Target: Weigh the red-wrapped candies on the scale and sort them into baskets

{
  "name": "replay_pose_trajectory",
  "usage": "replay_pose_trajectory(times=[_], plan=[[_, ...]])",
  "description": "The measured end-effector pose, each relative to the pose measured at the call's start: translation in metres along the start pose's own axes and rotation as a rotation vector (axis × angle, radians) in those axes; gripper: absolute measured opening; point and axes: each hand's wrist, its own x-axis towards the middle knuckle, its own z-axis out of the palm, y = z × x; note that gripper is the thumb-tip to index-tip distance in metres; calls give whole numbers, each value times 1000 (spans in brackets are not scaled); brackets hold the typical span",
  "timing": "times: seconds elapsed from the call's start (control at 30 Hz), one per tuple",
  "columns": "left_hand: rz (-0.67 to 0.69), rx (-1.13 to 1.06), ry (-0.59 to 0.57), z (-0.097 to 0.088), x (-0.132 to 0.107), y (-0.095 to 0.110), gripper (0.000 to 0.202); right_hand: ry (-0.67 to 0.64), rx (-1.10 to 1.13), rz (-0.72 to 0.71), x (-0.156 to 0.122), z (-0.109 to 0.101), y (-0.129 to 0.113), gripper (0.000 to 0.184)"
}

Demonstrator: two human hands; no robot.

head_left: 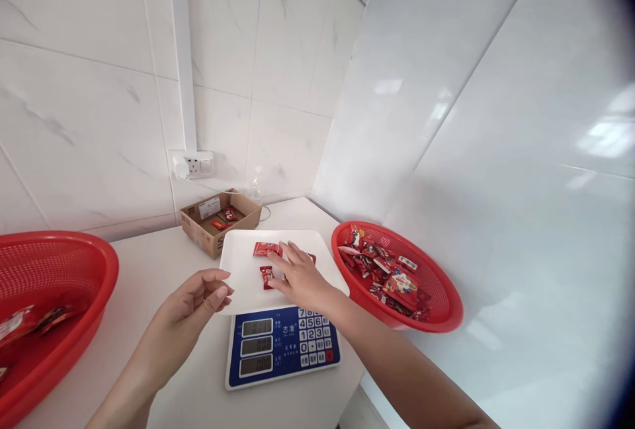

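A blue-faced digital scale [282, 346] carries a white tray [238, 264] on the white counter. A few red candy packets lie on the tray, one at the back [265, 248] and a smaller one [266, 276] nearer me. My right hand [300, 277] rests flat over the tray with fingers stretched out, touching the packets; another red packet peeks out beside it. My left hand [196, 303] hovers at the tray's left edge, fingers loosely curled with thumb against fingertips, nothing visible in it.
A red mesh basket [446, 297] full of red candy packets sits right of the scale. Another red basket [59, 283] with a few packets stands at far left. A small cardboard box [218, 217] with packets, a water bottle [256, 186] and a wall socket [193, 164] lie behind.
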Motion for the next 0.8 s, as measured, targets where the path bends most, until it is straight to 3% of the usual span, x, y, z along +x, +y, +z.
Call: replay_pose_trajectory(times=[0.23, 0.37, 0.5, 0.6, 0.7, 0.8], plan=[[-13, 15, -18, 1, 1, -2, 43, -246, 43, 58, 34, 6, -5, 62], [-10, 17, 10, 1, 2, -1, 43, -167, 95, 34, 31, 5, 9, 62], [-19, 26, 10, -1, 4, -4, 43, 108, 61, 195, 18, -21, 52, 50], [-28, 37, -11, -3, 6, -7, 45, 185, 8, 371, -2, -49, 98, 40], [-51, 47, -21, -3, 6, -8, 47, 76, -3, 497, -28, -67, 137, 31], [-56, 39, -11, -1, 6, -9, 48, -105, 34, 531, -47, -66, 159, 13]])
